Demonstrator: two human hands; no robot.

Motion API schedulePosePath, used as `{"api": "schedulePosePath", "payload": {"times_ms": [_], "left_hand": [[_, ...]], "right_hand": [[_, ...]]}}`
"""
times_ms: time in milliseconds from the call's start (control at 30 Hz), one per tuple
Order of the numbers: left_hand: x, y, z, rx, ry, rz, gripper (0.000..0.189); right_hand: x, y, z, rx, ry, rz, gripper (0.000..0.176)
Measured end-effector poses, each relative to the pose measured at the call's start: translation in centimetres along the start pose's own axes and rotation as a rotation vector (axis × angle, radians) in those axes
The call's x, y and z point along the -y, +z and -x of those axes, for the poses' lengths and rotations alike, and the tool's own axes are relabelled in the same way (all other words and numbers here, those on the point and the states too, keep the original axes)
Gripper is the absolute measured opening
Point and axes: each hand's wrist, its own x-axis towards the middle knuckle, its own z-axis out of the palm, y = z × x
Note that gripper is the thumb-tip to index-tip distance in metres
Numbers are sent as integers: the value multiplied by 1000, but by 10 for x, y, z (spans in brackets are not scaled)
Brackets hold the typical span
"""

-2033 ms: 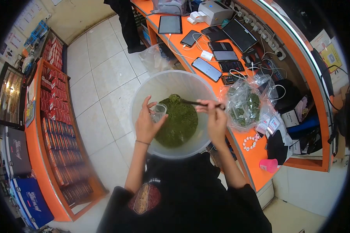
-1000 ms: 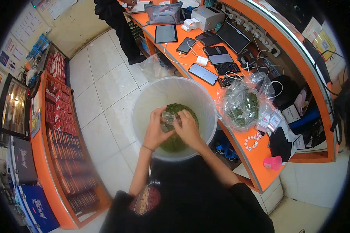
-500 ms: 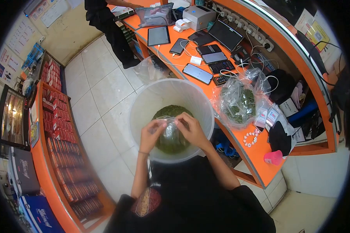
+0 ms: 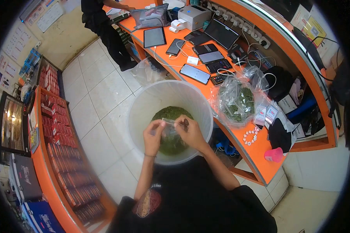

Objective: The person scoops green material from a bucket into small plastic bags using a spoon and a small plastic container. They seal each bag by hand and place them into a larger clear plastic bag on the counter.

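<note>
A small clear plastic bag point(image 4: 170, 128) is stretched between my two hands, over a large translucent white tub point(image 4: 140, 101). Dark green shredded material point(image 4: 177, 111) covers the tub's bottom, partly hidden behind my hands. Fingers and thumb of my left hand point(image 4: 153, 134) pinch one side of the bag's upper edge. My right hand point(image 4: 191, 134) is closed on the other side. Something small and dark shows by the right fingers, too small to make out.
On the orange counter point(image 4: 256, 167), right of the tub, lie filled plastic bags point(image 4: 235, 103), phones point(image 4: 195, 73), a tablet point(image 4: 154, 37), a printer point(image 4: 194, 17) and a pink cup point(image 4: 274, 155). Another person point(image 4: 105, 33) stands at the far end. Shelves of boxes point(image 4: 62, 128) line the left.
The bag's upper part looks more bunched between my hands, and its lower part hangs less spread out. My right hand has turned slightly, and the view has shifted a little.
</note>
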Motion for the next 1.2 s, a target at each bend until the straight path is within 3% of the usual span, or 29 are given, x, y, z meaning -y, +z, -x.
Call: {"api": "schedulePosePath", "payload": {"times_ms": [33,100,233,433,500,600,667,800,833,900,967,1033,1100,1167,1200], "left_hand": [[-1,1,0,9,0,0,16],[-6,0,3,162,-20,-40,14],[-10,-3,2,227,-81,-104,10],[4,-20,-15,58,190,-302,8],[-4,-25,-26,-123,255,-292,13],[-26,-18,-47,-139,165,-329,9],[-44,16,-63,40,160,-459,11],[-84,113,-70,449,536,-261,25],[-87,122,-66,455,539,-256,25],[-89,133,-60,566,335,-317,42],[-54,116,-76,657,317,-293,52],[-44,95,-75,676,-265,161,58],[-39,80,-67,654,-301,269,60],[-37,67,-61,606,-333,382,62],[-37,60,-58,601,-335,418,64]], "right_hand": [[1,0,-1,-9,1,3,10],[2,1,-4,10,-191,31,10],[3,-2,1,38,-172,65,9],[4,-10,10,17,-90,71,11],[-2,-16,16,10,-50,96,12],[-28,-19,25,-50,-2,216,13],[-34,-17,26,-66,-1,285,14],[-39,-11,27,-67,54,301,16],[-41,-11,28,-74,54,306,16],[-42,-14,27,-88,107,266,14],[-38,-17,26,-174,112,210,14],[-31,-19,25,-253,122,145,14],[-26,-22,20,-287,247,-78,15],[-42,-16,18,-287,183,-139,16],[-33,-20,15,-200,316,-404,15]]}}
